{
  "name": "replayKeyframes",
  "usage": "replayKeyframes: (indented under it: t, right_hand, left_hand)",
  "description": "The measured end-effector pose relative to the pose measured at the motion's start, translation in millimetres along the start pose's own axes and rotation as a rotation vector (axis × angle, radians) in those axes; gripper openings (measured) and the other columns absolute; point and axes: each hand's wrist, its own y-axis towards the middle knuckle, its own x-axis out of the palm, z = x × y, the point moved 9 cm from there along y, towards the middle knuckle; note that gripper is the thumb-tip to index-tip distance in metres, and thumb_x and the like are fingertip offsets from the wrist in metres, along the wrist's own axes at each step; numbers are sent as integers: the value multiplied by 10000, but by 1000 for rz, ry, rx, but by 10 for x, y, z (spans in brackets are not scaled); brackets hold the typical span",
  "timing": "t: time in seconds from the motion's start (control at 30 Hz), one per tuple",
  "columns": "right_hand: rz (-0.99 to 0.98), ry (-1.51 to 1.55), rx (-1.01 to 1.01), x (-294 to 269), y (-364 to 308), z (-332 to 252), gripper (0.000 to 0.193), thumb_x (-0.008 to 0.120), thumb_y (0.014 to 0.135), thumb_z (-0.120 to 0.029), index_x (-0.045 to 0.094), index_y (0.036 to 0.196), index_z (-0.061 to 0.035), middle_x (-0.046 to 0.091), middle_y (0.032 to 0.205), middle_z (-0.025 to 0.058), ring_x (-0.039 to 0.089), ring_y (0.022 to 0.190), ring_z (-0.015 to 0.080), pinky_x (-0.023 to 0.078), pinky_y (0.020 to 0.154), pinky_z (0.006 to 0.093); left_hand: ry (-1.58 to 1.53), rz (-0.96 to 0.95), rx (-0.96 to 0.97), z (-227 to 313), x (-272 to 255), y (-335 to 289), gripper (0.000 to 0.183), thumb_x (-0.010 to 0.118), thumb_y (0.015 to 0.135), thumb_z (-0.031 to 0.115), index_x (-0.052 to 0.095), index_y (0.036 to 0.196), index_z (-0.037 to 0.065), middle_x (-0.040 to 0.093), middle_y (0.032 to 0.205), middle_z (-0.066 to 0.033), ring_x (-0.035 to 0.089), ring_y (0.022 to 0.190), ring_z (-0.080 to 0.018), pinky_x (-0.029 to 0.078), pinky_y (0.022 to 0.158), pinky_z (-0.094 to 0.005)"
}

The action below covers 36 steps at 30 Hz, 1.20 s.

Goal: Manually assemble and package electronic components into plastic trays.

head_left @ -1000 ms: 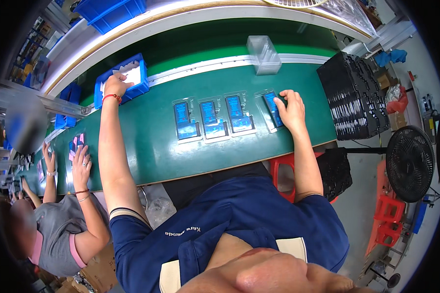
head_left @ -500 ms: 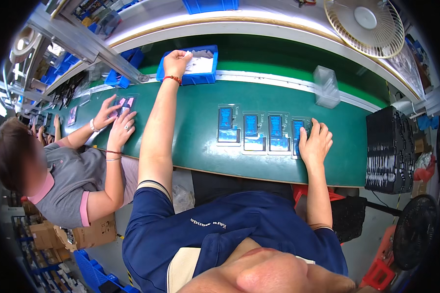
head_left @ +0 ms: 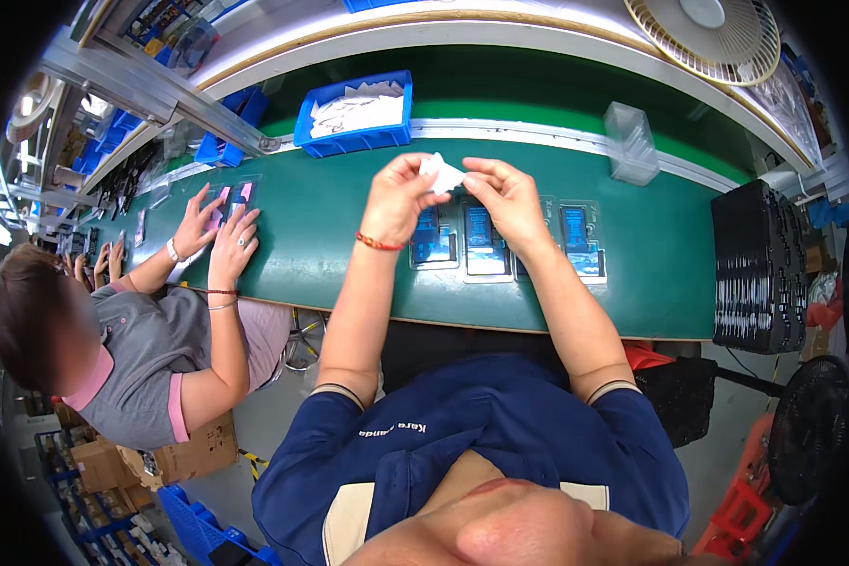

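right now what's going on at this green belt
A person in a dark blue shirt holds a small white piece up between both hands, the left hand and the right hand pinching it above the green belt. Below the hands, a row of flat blue-faced parts lies on the belt. A blue bin holding white pieces sits behind the belt. To the left, a co-worker in a grey shirt presses both hands on parts further along the belt.

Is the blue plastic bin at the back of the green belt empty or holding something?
Holding something: the blue plastic bin has white flat pieces piled across its inside.
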Motion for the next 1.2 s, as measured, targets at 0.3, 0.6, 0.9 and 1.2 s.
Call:
replayKeyframes:
  t: [0.3,0.6,0.9,1.2]
  right_hand:
    - [45,-240,23,-168,-313,-5,210,666,831,-24,674,1038,11,690,871,61,635,801,96,511,733,228]
    - [-104,-1054,-848,187,-932,-451,113,695,675,-5,643,761,-56,582,730,38,550,705,210,448,646,333]
    - [17,-1340,-917,-183,-1137,-604,231,707,632,-73,673,860,-57,609,793,37,548,751,214,439,684,348]
    - [4,-635,-407,-208,-873,-444,272,746,738,-122,678,981,-21,672,834,97,602,781,241,473,693,347]
  left_hand:
    - [111,91,-32,-265,-61,-364,190,639,863,4,614,1047,-37,657,957,-96,655,828,-147,599,680,-266]
    - [385,208,-2,-196,-402,-531,172,657,850,7,634,1018,-21,670,879,-57,623,732,-76,509,531,-191]
    - [623,224,2,-167,-447,-575,137,657,848,20,638,977,-22,672,820,-35,607,716,-64,468,597,-196]
    - [474,-72,-12,-198,226,-653,127,650,870,41,646,994,17,670,836,-5,554,667,-19,414,549,-166]
